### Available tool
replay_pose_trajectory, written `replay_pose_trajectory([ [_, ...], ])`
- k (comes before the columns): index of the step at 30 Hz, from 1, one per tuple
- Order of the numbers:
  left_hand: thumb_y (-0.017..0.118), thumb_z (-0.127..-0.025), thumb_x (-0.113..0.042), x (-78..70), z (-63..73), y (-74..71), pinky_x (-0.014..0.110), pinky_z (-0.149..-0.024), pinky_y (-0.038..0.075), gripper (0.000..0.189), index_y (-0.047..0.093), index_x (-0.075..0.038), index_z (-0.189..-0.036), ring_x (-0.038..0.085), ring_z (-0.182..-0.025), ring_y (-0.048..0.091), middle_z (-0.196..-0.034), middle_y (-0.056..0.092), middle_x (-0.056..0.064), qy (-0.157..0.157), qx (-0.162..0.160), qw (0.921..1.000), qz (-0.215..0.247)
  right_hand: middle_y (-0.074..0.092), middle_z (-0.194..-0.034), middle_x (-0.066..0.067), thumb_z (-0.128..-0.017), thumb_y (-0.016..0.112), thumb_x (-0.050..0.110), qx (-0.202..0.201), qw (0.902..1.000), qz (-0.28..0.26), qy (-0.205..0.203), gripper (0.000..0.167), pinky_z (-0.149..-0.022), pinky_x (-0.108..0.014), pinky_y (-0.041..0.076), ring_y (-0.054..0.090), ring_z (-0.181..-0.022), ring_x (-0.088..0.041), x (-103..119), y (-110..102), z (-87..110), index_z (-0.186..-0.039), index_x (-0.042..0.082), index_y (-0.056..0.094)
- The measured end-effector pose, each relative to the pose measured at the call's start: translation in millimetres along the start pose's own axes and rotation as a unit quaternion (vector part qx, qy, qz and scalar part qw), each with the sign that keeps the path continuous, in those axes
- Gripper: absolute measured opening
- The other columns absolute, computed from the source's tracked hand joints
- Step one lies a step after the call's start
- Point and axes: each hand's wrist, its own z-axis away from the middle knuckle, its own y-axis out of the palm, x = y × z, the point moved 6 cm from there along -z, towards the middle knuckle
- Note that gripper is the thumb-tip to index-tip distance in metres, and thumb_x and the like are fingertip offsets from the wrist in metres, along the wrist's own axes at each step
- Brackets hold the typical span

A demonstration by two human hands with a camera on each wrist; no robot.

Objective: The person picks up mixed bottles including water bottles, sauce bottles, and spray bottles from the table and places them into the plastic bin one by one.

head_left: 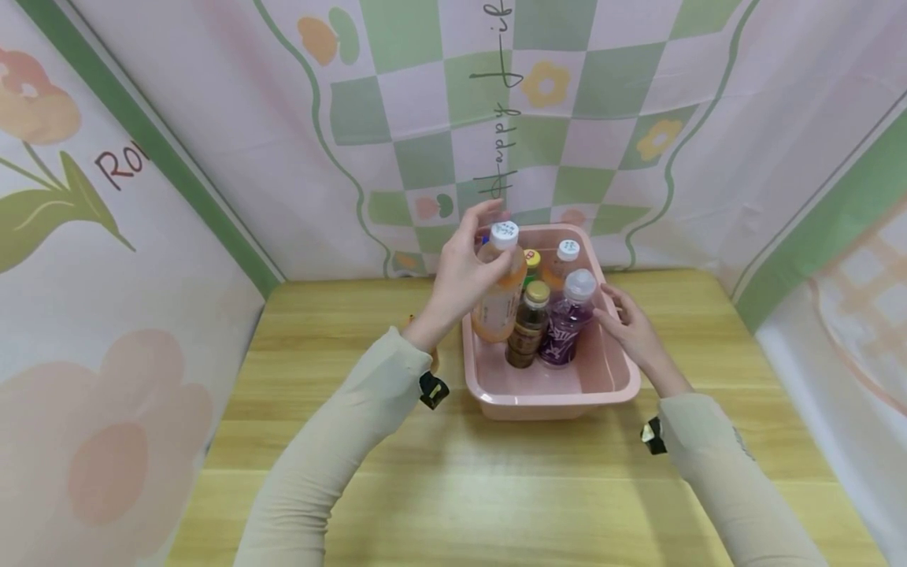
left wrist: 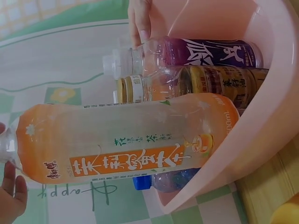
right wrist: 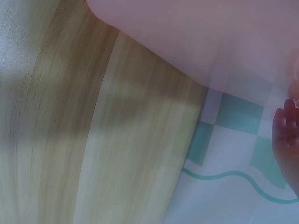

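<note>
My left hand pinches an orange-labelled tea bottle round its neck, just below the white cap. The bottle stands upright over the left side of a pink plastic basin, its base overlapping the inside. My right hand holds the basin's right rim, thumb on the inner side and fingers outside. In the basin are a dark brown bottle with a gold cap, a purple-labelled bottle, another white-capped orange bottle and a yellow-capped green bottle.
A blue-capped bottle shows at the basin's far left. Something yellow-orange sits on the wooden table left of the basin, mostly behind my left wrist. A printed cloth hangs behind the table.
</note>
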Motion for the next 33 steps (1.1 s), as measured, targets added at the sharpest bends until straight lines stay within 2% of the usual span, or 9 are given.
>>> replay_pose_trajectory([
  [8, 0.064, -0.085, 0.000, 2.3, 1.2, 1.2, 0.026, -0.102, 0.047, 0.059, 0.040, -0.004, -0.138, 0.026, -0.117, 0.058, -0.132, 0.058, 0.013, -0.004, 0.008, 1.0000, 0.003, 0.038, -0.139, -0.034, -0.099, 0.048, 0.021, 0.000, 0.9999, -0.013, -0.006, 0.062, -0.075, -0.003, 0.043, 0.044, -0.090, 0.019, 0.3, 0.4, -0.3, -0.150, 0.001, 0.020],
  [13, 0.065, -0.084, 0.001, 4.8, 2.7, 2.2, 0.028, -0.104, 0.046, 0.060, 0.039, -0.003, -0.138, 0.026, -0.119, 0.057, -0.132, 0.058, 0.014, -0.009, 0.012, 0.9999, 0.006, 0.038, -0.139, -0.034, -0.099, 0.048, 0.021, 0.000, 0.9999, -0.010, -0.005, 0.062, -0.075, -0.003, 0.043, 0.044, -0.090, 0.019, -0.4, 0.5, -0.4, -0.150, 0.001, 0.020],
  [24, 0.066, -0.082, 0.004, 15.3, 5.7, 6.3, 0.029, -0.100, 0.049, 0.062, 0.039, -0.003, -0.138, 0.027, -0.111, 0.059, -0.129, 0.059, 0.015, -0.027, 0.021, 0.9994, 0.002, 0.038, -0.140, -0.034, -0.099, 0.048, 0.022, 0.000, 1.0000, -0.006, -0.006, 0.061, -0.076, -0.004, 0.044, 0.044, -0.090, 0.019, -0.2, 0.4, -0.2, -0.150, 0.002, 0.020],
  [30, 0.067, -0.082, 0.004, 22.5, 8.3, 11.0, 0.029, -0.101, 0.048, 0.063, 0.040, -0.003, -0.138, 0.028, -0.113, 0.059, -0.128, 0.059, 0.015, -0.038, 0.039, 0.9985, -0.007, 0.038, -0.141, -0.032, -0.099, 0.047, 0.025, 0.000, 1.0000, -0.006, -0.001, 0.062, -0.076, -0.005, 0.045, 0.044, -0.091, 0.019, 0.6, 1.1, 0.5, -0.150, 0.003, 0.020],
  [33, 0.067, -0.081, 0.006, 26.5, 10.1, 14.5, 0.031, -0.102, 0.048, 0.064, 0.039, -0.003, -0.137, 0.029, -0.113, 0.059, -0.131, 0.053, 0.016, -0.042, 0.053, 0.9977, -0.003, 0.038, -0.140, -0.033, -0.099, 0.048, 0.024, -0.001, 0.9999, -0.013, -0.004, 0.062, -0.075, -0.004, 0.045, 0.044, -0.091, 0.019, 1.4, 1.2, 0.6, -0.150, 0.002, 0.020],
])
